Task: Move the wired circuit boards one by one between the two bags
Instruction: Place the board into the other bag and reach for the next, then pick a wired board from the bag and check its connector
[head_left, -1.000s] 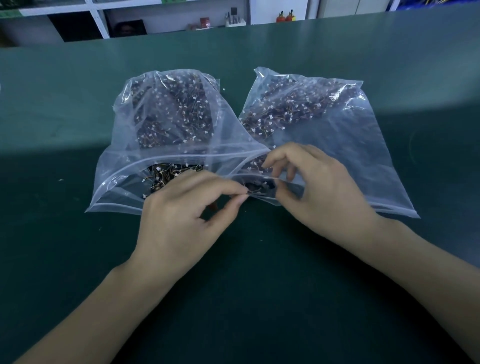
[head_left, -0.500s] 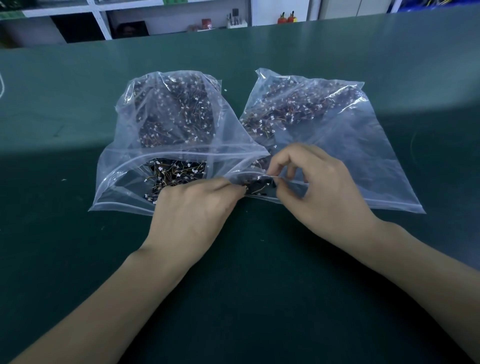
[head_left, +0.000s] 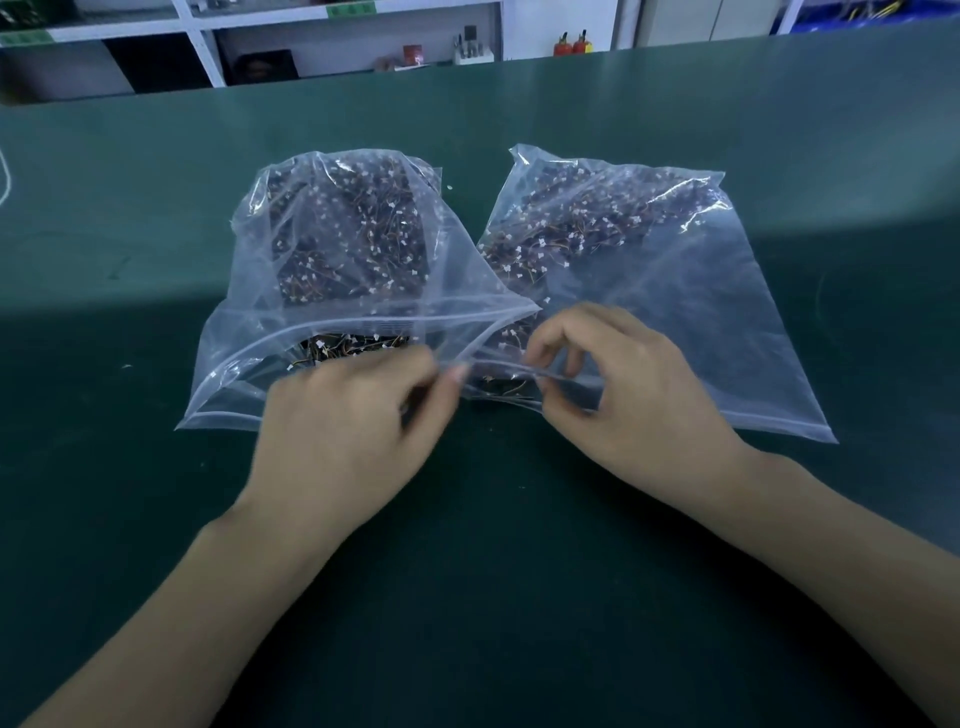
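Two clear zip bags lie side by side on the green mat, both holding several dark wired circuit boards with white connectors. The left bag (head_left: 244, 338) gapes open toward me, with boards (head_left: 358, 234) piled inside. In the right bag (head_left: 727, 322) the boards (head_left: 582, 228) are heaped at the far end, and one dark board (head_left: 506, 387) lies just inside the mouth. My right hand (head_left: 628, 389) pinches the upper lip of the right bag's mouth between thumb and fingers. My left hand (head_left: 353, 421), blurred, pinches the left corner of that same mouth.
The green mat (head_left: 519, 571) stretches wide around the bags. White shelves (head_left: 208, 31) with small items stand beyond the table's far edge. A thin white cord (head_left: 5, 176) shows at the left border.
My left hand has slid slightly left along the right bag's mouth corner and is blurred by motion. My right hand keeps its pinch on the lip. The bags have hardly shifted.
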